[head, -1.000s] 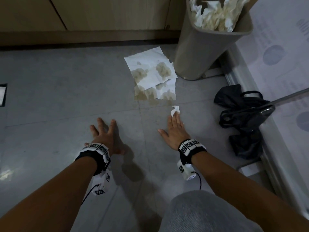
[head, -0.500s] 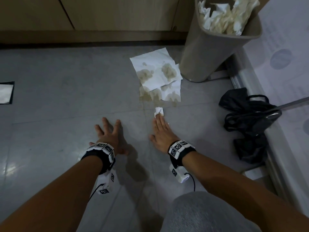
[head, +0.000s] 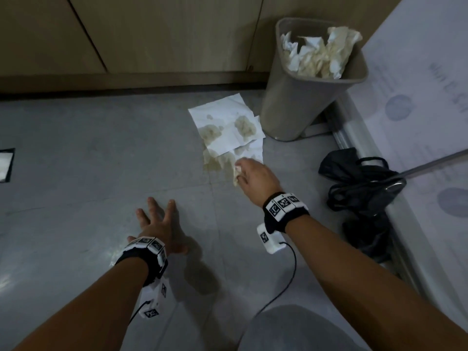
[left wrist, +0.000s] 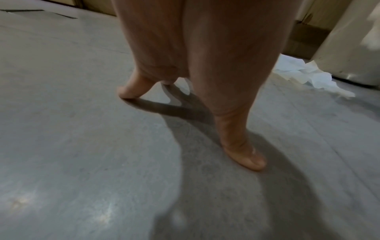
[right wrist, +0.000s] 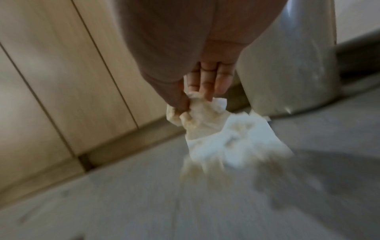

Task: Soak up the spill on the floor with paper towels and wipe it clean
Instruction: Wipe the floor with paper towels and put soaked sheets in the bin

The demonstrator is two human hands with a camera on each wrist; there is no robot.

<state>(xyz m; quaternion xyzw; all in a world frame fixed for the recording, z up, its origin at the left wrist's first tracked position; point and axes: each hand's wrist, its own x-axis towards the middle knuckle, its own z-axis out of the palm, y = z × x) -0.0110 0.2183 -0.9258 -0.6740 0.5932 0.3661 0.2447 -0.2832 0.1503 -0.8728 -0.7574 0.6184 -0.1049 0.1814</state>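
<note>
Two white paper towels [head: 228, 127] lie flat on the grey floor over a brownish spill [head: 214, 162], stained in patches. My right hand [head: 243, 171] is at their near edge and pinches a crumpled, wet wad of paper towel [head: 236, 174] between thumb and fingers. In the right wrist view the wad [right wrist: 197, 113] hangs from the fingers [right wrist: 207, 82] above the stained towels [right wrist: 236, 142]. My left hand [head: 157, 219] rests spread on the bare floor to the left, fingertips [left wrist: 244, 159] pressing the tile and holding nothing.
A beige waste bin [head: 309, 97] full of used towels stands just right of the spill. A black bag [head: 359, 183] with a metal rod lies further right beside a raised white ledge [head: 405, 138]. Wooden cabinet doors [head: 152, 34] run along the back.
My right hand lifted off the floor and moved forward to the towels' near edge, now pinching the small wad it had at its fingertips. The left hand stayed planted.
</note>
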